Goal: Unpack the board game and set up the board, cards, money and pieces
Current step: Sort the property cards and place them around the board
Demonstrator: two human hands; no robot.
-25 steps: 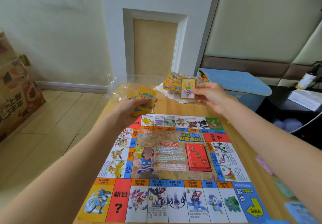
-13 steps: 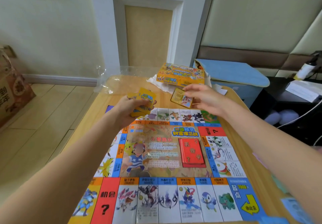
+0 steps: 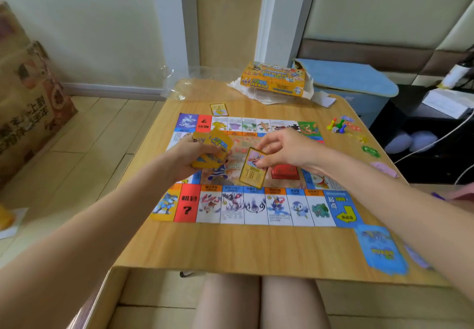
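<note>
The colourful game board (image 3: 256, 207) lies flat on the wooden table (image 3: 230, 249). My left hand (image 3: 189, 159) grips a stack of yellow cards (image 3: 214, 149) above the board's left middle. My right hand (image 3: 284, 149) pinches one yellow card (image 3: 252, 172), face up, over the board's centre. A red card pile (image 3: 284, 171) sits on the board beneath my right wrist, partly hidden. One yellow card (image 3: 219, 109) lies on the table beyond the board's far edge. Coloured pawns and a die (image 3: 337, 125) stand at the far right.
The orange game box (image 3: 274, 78) rests on white paper at the table's far side, beside clear plastic wrap (image 3: 179, 82). Blue cards (image 3: 381, 250) lie near the right front corner, paper money (image 3: 383, 168) along the right edge. A blue stool (image 3: 359, 80) stands beyond.
My right hand has come back from the far edge to the board's centre, holding a card. A yellow card now lies beyond the board. My view has tilted down and back.
</note>
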